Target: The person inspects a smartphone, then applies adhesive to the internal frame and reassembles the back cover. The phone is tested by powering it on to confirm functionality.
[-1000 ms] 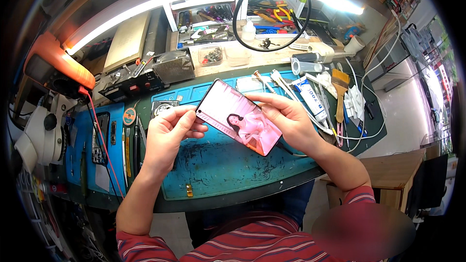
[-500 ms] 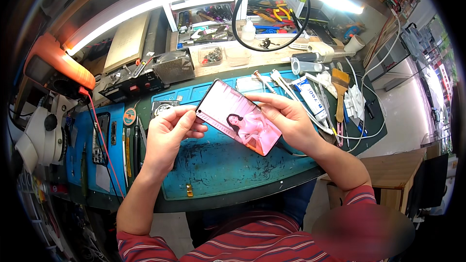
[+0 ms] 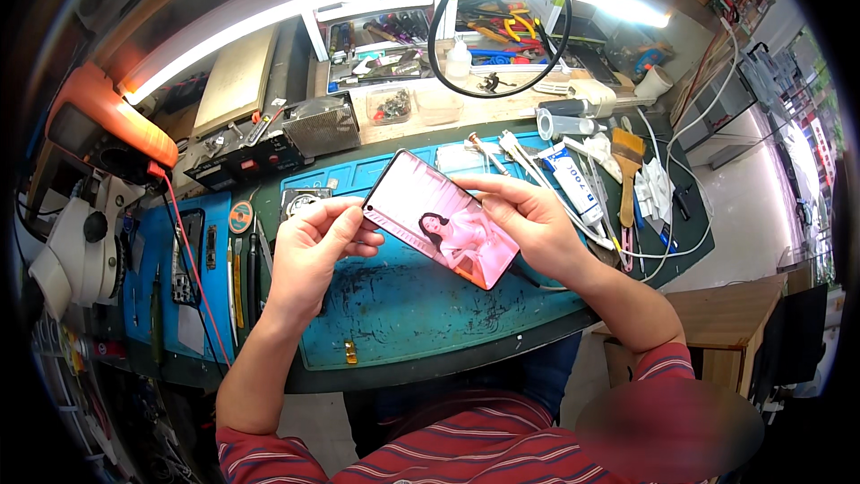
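Observation:
A smartphone (image 3: 439, 229) with a lit pink screen showing a picture of a person is held tilted above the blue work mat (image 3: 394, 314). My left hand (image 3: 309, 251) pinches its upper left corner with thumb and fingers. My right hand (image 3: 528, 224) supports the phone's right edge from behind, fingers curled along its top side. Both forearms come in from the lower edge, over a red striped shirt.
A microscope (image 3: 72, 242) stands at the left. Tweezers and small tools (image 3: 237, 260) lie left of the mat. Brushes, a glue tube (image 3: 573, 184) and white cables (image 3: 672, 206) lie at the right. Trays of tools (image 3: 394, 45) line the back shelf.

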The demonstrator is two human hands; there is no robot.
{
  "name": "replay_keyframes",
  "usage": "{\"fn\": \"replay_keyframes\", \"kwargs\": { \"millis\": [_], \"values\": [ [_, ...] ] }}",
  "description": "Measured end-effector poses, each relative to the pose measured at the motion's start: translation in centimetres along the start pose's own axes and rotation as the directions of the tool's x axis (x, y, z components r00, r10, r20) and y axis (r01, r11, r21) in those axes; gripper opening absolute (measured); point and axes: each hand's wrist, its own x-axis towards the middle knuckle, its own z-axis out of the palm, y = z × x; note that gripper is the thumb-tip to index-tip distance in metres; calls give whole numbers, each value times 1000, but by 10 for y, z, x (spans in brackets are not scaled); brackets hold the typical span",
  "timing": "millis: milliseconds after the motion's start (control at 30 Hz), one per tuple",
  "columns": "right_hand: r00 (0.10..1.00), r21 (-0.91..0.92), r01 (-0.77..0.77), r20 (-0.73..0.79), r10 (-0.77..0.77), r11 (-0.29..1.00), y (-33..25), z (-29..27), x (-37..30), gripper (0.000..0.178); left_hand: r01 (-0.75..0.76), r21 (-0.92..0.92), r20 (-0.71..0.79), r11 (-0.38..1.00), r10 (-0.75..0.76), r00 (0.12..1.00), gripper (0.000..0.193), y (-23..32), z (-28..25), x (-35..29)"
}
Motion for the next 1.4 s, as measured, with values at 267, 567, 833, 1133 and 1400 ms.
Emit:
{"fn": "replay_keyframes", "kwargs": {
  "millis": [267, 567, 833, 1133, 1400],
  "values": [
    [1000, -48, -6, 4, 6, 999, -2, 0, 0, 34, 0, 3, -1, 1000, 0, 1000, 27, -1, 1, -1],
    [1000, -52, -13, 4, 13, 999, -1, -1, 0, 34, -4, 2, 3, 1000, 4, 1000, 26, 0, 1, -1],
    [1000, -81, -6, -2, 6, 997, -2, -1, -1, 33, -1, 7, 3, 1000, 1, 1000, 24, 0, 2, -2],
    [1000, -94, 2, 5, -1, 996, -6, -1, -1, 32, -2, 14, 13, 1000, 2, 1000, 24, -1, 1, -1],
    [999, -130, 33, -7, -34, 991, -5, 0, -1, 32, -1, 21, -1, 1000, 1, 1000, 25, 0, 2, -1]
  ]
}}
